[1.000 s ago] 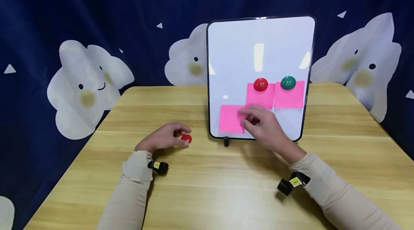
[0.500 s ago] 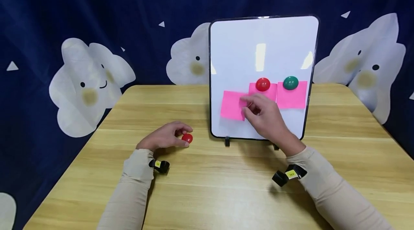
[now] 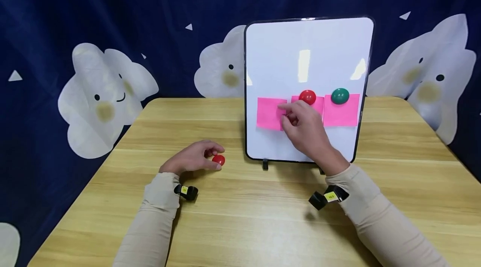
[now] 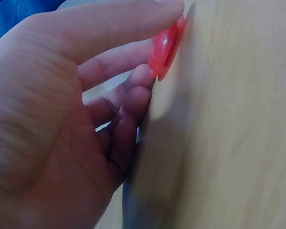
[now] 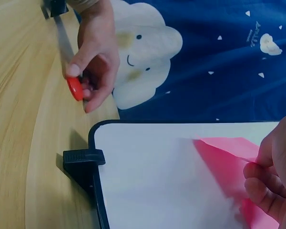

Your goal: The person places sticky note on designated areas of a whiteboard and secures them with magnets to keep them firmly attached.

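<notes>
Pink paper meets white board: the person's right hand (image 3: 306, 127) pinches the right edge of a pink sticky note (image 3: 269, 112), holding it flat against the whiteboard (image 3: 308, 58), at nine o'clock from two other pink notes. One of those sits under a red magnet (image 3: 307, 96), the other under a green magnet (image 3: 340, 96). At eight o'clock from the board, the left hand (image 3: 191, 159) rests on the wooden table (image 3: 240, 217), its grip closed around a second red magnet, (image 3: 218, 159) thumb and curled fingers pinching the disc against the tabletop. The board stands upright on small black feet, before a dark blue cloud-print backdrop (image 3: 112, 29).
</notes>
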A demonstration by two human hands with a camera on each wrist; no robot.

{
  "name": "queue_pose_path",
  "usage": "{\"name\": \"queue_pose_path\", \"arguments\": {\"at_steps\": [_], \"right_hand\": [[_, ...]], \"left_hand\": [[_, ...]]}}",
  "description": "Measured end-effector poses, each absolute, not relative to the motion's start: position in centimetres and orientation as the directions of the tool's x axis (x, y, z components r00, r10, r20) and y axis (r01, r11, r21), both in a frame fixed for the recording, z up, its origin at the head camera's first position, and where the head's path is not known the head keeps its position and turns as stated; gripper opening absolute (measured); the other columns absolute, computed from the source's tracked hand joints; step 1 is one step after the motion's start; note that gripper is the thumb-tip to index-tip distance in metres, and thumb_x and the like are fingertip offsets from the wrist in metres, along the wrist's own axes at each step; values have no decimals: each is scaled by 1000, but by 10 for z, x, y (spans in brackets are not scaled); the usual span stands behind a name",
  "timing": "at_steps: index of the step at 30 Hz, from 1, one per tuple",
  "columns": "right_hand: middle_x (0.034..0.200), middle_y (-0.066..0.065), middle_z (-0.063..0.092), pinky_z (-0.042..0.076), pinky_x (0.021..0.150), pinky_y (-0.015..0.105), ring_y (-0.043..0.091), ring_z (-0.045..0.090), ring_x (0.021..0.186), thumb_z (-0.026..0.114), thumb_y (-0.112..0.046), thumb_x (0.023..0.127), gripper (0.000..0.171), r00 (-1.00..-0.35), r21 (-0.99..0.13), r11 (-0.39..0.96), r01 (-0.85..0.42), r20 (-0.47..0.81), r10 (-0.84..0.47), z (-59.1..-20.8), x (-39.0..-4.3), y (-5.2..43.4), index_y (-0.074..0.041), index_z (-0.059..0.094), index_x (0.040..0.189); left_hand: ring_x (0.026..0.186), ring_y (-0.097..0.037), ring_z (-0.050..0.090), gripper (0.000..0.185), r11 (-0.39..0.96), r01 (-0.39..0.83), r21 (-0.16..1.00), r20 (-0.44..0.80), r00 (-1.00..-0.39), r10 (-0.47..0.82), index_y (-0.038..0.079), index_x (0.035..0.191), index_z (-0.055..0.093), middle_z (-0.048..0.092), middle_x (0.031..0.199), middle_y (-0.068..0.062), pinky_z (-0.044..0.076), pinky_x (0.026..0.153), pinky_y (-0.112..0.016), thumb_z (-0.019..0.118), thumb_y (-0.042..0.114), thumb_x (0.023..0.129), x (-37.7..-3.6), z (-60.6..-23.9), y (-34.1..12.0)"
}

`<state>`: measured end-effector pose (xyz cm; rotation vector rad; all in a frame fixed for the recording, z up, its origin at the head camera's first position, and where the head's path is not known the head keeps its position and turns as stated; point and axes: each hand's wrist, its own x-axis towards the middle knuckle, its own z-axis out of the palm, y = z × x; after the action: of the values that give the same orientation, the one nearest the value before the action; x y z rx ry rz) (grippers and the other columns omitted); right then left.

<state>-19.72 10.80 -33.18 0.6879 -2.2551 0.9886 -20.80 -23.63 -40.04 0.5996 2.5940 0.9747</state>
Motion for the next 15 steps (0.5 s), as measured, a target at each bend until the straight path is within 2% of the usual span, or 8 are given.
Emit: {"name": "queue_pose_path", "arguments": {"at_steps": [15], "right_hand": [[97,14,60,50,65,34,22,56,78,72,2,85,30,-711,-465,637,-615,675,-194,-332,-203,104,5,71,115]], "left_hand": [[105,-21,52,52,674,262,691,-147,-862,485,12,130,64,58,116,-1,44,96,-38,83,22,83,-207,-398,-235]]}}
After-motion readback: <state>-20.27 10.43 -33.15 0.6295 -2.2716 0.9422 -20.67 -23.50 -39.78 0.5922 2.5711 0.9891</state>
